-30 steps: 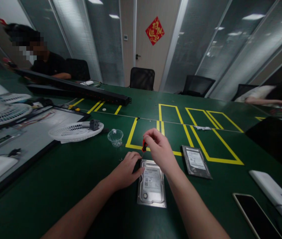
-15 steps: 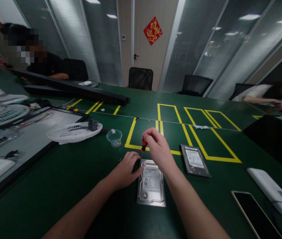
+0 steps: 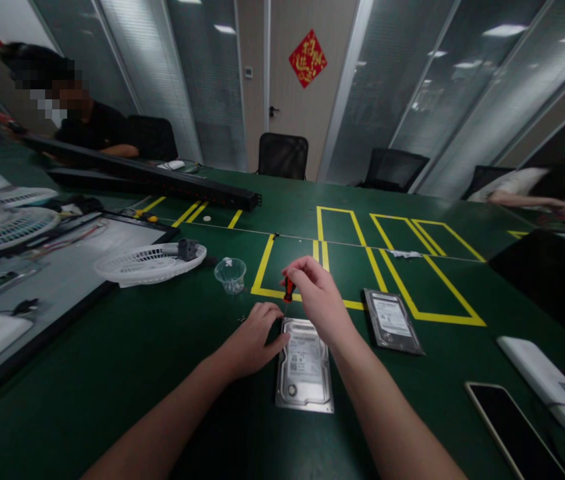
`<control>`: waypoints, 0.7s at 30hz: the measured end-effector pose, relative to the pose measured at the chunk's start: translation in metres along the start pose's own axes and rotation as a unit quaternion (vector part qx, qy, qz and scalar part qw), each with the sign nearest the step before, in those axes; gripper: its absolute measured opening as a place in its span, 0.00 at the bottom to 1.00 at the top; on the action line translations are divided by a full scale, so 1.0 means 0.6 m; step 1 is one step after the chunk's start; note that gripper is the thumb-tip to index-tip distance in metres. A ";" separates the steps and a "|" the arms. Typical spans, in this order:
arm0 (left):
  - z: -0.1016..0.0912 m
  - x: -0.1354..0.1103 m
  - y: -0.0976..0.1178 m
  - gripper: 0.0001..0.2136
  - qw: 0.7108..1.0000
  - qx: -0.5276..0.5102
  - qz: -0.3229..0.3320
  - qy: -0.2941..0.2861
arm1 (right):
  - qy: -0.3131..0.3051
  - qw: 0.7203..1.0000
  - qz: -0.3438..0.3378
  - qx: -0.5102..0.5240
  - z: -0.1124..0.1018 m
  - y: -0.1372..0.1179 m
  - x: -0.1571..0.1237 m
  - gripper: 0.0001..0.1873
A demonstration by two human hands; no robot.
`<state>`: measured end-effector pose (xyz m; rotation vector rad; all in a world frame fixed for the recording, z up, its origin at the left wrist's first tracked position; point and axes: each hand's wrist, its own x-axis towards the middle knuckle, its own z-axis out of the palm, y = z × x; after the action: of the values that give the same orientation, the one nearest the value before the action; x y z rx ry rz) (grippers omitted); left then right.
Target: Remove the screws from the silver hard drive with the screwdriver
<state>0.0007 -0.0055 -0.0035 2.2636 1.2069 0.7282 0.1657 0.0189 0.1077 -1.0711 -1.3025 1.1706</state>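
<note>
A silver hard drive (image 3: 305, 373) with a white label lies flat on the green table in front of me. My left hand (image 3: 257, 337) holds its far left corner, the thumb on the left edge and the fingers by the corner. Pinched in my right hand (image 3: 315, 293) is a small red-and-black screwdriver (image 3: 288, 288), held upright. Its shaft points down at the drive's far left corner; the tip's exact contact is too small to make out. Several tiny screws (image 3: 242, 319) lie left of my left fingers. Beyond them stands a clear plastic cup (image 3: 231, 277).
A second hard drive (image 3: 393, 321) lies to the right, near a phone (image 3: 507, 427) and a white device (image 3: 547, 383). On the left are a white fan grille (image 3: 150, 263) and a large flat panel (image 3: 72, 267). Yellow tape (image 3: 450, 321) marks the table. Two people sit at the far sides.
The view has shifted very slightly. My right fingers have turned a little on the screwdriver handle; my left hand and the drive stay in place.
</note>
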 end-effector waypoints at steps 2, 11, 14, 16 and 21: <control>0.000 0.000 0.000 0.13 1.000 0.001 0.003 0.002 | -0.010 1.000 -0.012 -0.012 0.001 -0.001 0.000 0.06; 0.000 -0.001 0.000 0.13 1.000 -0.002 0.011 0.009 | -0.019 1.000 -0.006 -0.012 0.002 0.001 0.000 0.06; 0.001 0.000 0.001 0.13 1.000 -0.002 0.007 0.008 | -0.004 1.000 0.002 0.005 0.004 0.002 -0.001 0.04; 0.001 0.001 0.002 0.13 1.000 -0.003 0.009 0.008 | -0.003 1.000 0.001 0.006 0.004 0.001 -0.002 0.03; 0.000 0.001 0.001 0.13 1.000 0.001 0.010 0.004 | -0.004 1.000 -0.003 0.000 0.004 0.003 0.000 0.04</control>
<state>0.0013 -0.0056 -0.0028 2.2799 1.1916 0.7448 0.1634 0.0187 0.1058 -1.0643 -1.3108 1.1710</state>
